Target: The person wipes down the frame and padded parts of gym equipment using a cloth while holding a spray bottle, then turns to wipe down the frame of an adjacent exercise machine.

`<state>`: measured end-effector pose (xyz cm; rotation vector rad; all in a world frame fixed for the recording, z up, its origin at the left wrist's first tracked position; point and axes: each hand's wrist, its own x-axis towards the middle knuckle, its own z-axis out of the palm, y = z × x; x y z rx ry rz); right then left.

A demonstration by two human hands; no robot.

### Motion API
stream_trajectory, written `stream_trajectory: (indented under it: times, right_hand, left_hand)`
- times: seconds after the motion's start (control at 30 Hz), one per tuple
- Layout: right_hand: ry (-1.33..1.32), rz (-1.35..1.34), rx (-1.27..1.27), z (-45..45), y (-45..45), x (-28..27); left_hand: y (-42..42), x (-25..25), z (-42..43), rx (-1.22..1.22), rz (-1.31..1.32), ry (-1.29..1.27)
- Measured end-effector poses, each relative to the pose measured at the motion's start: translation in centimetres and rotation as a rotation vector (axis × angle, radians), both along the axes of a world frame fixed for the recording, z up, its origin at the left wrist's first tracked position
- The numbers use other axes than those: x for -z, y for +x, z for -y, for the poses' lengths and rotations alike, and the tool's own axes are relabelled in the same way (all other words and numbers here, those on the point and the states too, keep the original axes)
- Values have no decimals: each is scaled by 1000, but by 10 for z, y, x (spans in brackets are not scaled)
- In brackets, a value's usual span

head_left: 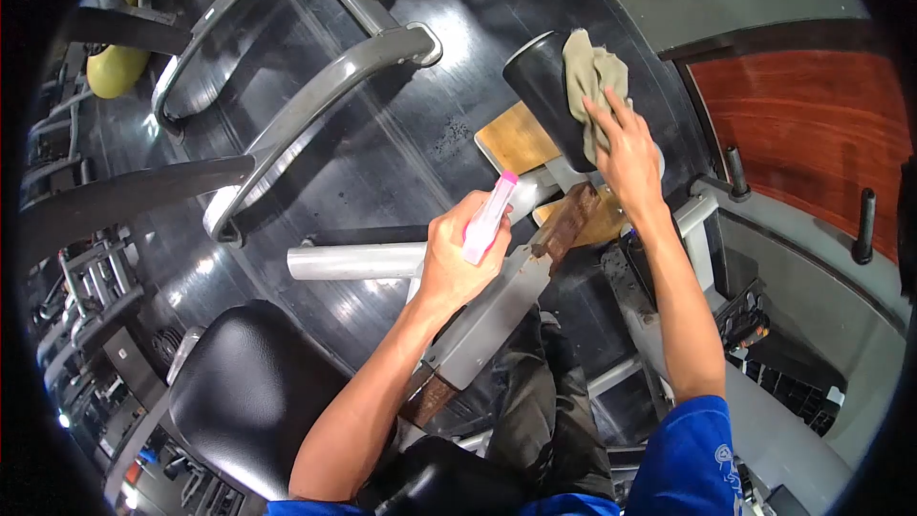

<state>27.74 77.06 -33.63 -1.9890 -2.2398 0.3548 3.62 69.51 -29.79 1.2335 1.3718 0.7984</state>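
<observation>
My left hand [457,263] is closed around a spray bottle, whose pink and white spray head [490,215] sticks up above the fist; the bottle's body is hidden below. Farther forward, my right hand [626,158] presses a beige cloth [594,76] against a black cylindrical pad [543,86] of a gym machine. The fingers lie over the cloth's lower part, and its upper end hangs loose along the pad. Under the pad is a wooden footplate [521,139]. A grey metal beam [497,315] with worn brown ends runs beneath both forearms.
A black padded seat [253,397] is at lower left. Curved grey machine frames [330,86] stand on the black floor [401,153] at upper left. A reddish wood panel [802,134] with black pegs [864,225] rises at right. A yellow ball [117,72] lies far left.
</observation>
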Motion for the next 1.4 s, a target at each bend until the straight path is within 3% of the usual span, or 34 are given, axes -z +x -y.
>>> stream_trajectory:
  times: [0.13, 0.2, 0.27, 0.33, 0.4, 0.47, 0.6, 0.63, 0.67, 0.73, 1.0, 1.17, 1.3, 1.33, 1.4]
  right_hand:
    - [-87, 136, -193, 34, 28, -19]
    - [-111, -42, -214, 37, 65, -10]
    - [-27, -209, -76, 23, 79, -9]
    - [-143, -406, 301, 0, 81, -22]
    - [45, -745, 453, -24, 74, -17]
    - [278, -887, 471, -48, 33, -31]
    - [463, -625, 81, -73, -33, -17]
    - [415, -324, -95, -74, -35, -2]
    - [183, -40, -136, -64, -46, -3]
    - [319, 54, -168, -56, -56, 17]
    - [115, 89, -166, 25, 12, 2]
    - [79, -227, 150, 53, 74, 32]
    - [200, -575, 633, 12, 90, 46]
    - [148, -839, 820, -5, 82, 41]
    - [115, -1061, 733, -35, 88, 59]
  left_hand:
    - [0, 0, -1, 1, -25, 79]
    - [1, 2, 1, 4, -7, 104]
    - [0, 2, 2, 28, -7, 90]
    - [1, 5, 2, 17, 3, 127]
    - [2, 3, 1, -8, 6, 128]
    - [2, 1, 1, -14, 4, 120]
    - [0, -3, -3, -10, -18, 114]
    - [-1, -3, -3, -8, -29, 118]
    - [0, -4, -4, -11, -24, 109]
    - [-1, -5, -4, -19, -18, 89]
    - [-1, -4, -5, -28, 16, 102]
    - [-2, -3, -4, -25, 32, 109]
    - [-2, 0, -3, -14, 19, 139]
    - [-1, 0, -2, -10, 15, 143]
    - [-2, 1, -1, -3, -13, 134]
